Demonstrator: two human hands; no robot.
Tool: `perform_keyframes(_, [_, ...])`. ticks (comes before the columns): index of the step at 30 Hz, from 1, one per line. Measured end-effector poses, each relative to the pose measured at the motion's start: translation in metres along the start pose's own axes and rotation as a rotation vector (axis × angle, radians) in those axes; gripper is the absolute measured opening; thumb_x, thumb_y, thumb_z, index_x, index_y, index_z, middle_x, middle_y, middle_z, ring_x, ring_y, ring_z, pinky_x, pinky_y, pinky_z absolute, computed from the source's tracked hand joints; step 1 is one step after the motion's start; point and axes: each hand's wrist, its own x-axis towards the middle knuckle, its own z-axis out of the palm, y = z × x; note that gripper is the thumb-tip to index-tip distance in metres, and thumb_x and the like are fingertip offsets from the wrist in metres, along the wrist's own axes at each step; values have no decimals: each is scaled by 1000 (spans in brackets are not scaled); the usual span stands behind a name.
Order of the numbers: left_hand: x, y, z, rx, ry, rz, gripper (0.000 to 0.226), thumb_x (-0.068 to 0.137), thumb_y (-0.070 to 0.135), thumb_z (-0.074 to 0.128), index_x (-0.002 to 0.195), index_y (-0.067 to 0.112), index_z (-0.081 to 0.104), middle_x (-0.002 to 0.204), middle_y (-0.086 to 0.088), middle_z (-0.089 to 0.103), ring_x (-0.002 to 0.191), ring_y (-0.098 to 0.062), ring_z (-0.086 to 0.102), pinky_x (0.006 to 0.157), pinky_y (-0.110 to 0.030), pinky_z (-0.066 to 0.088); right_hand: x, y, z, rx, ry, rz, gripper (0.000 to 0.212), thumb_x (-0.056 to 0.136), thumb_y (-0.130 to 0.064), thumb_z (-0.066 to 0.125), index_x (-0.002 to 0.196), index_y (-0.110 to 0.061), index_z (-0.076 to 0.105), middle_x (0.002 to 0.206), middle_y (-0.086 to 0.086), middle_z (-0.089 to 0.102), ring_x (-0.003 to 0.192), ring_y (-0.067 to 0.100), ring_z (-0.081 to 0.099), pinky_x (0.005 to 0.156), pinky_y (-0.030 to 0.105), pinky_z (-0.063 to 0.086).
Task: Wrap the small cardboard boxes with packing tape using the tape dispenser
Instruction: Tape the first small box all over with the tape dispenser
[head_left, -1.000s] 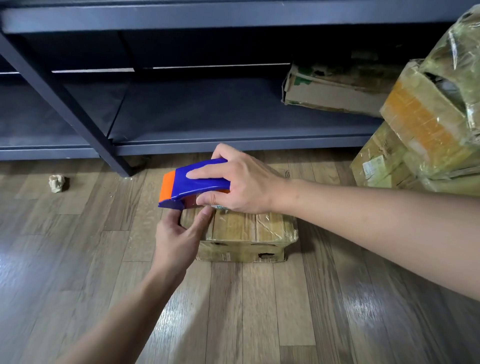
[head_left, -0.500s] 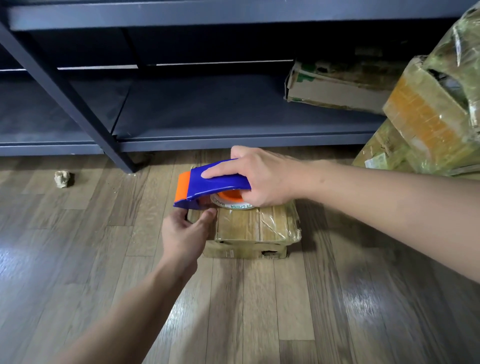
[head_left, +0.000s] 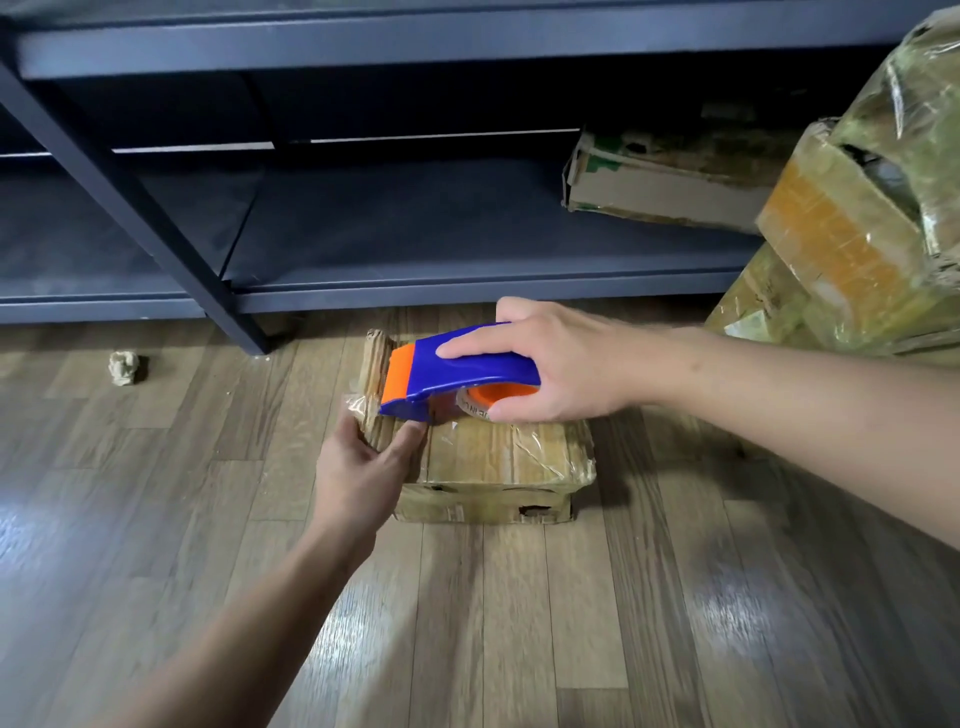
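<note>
A small brown cardboard box (head_left: 498, 460), already glossy with clear tape across its top, lies on the wood-plank floor (head_left: 519, 623) just in front of a dark grey metal shelving unit (head_left: 415, 234). The right hand (head_left: 563, 364) grasps a blue plastic tape dispenser with an orange front edge (head_left: 457, 369), fingers laid along its top and thumb underneath beside the orange-cored tape roll (head_left: 493, 397). The dispenser sits tilted over the box's top, its orange mouth towards the left end, where a cardboard flap (head_left: 376, 364) stands up. The left hand (head_left: 363, 467) holds that left end of the box, thumb on the top surface just under the dispenser's mouth and fingers curled round the side; whether it also pinches a loose end of tape cannot be told. A crumpled ball of pale paper (head_left: 123, 368) lies on the floor well to the left. On the lowest shelf, to the right, rests a flat, worn cardboard carton (head_left: 660, 192), and at the right edge stands a pile of tape-wrapped cardboard parcels (head_left: 857, 234).
</note>
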Motion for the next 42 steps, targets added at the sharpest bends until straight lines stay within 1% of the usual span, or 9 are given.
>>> perform_keyframes(3, [-3,-3,-6,170,0,168,115,82,40,83,164,35,2,169,0,23,139,14,37,114,-31,38,7,-1,6,36,27,23,60,91,-51,65,146,-48,41,97,-13,40,82,6,49,68,18,34])
perform_keyframes(6, [-12,2,-7,367,57,440,59,99,23,64,153,21,41,155,-8,50,97,6,55,85,-12,38,9,0,10,80,50,36,57,91,-52,64,144,-47,44,100,-8,42,85,10,51,69,18,36])
perform_keyframes(8, [-8,4,-7,389,29,430,31,103,28,47,131,22,59,89,-1,72,64,-7,54,61,-21,42,11,-2,12,79,45,30,58,91,-54,64,145,-45,45,104,-4,43,89,13,53,70,18,38])
perform_keyframes(13, [-3,11,-10,52,-75,229,45,93,11,33,62,30,59,50,2,50,48,-16,48,56,-34,40,17,-5,15,52,48,38,58,91,-56,63,145,-45,44,103,-6,41,87,10,51,72,20,41])
perform_keyframes(18, [20,14,-8,-73,20,22,32,98,13,43,86,-12,60,51,1,48,58,-22,47,62,-39,36,17,-5,16,53,51,38,58,92,-52,64,145,-42,44,105,-5,42,89,10,51,71,17,39])
perform_keyframes(22, [26,24,-12,-125,-30,-67,45,102,45,59,86,5,71,82,-15,69,76,-28,62,73,-43,50,18,-4,15,73,46,40,55,93,-51,63,144,-42,45,109,-3,44,95,14,53,71,17,42])
perform_keyframes(29, [33,18,-14,-152,-39,-99,34,100,46,62,100,12,61,88,-11,74,73,-23,67,61,-38,54,18,-2,16,79,53,37,54,93,-48,64,144,-41,45,108,-7,42,93,6,50,71,17,43])
perform_keyframes(35, [36,19,-22,268,-186,47,54,103,60,38,99,12,62,93,-16,73,89,-38,71,80,-60,58,15,-2,19,50,67,26,54,93,-49,64,143,-44,45,108,-4,44,92,9,51,70,17,41])
perform_keyframes(42, [46,27,-28,501,-317,134,47,110,47,30,100,10,59,91,-12,71,80,-25,69,68,-40,53,15,-2,18,31,81,25,54,92,-47,65,143,-44,45,107,-5,43,89,8,50,69,18,41])
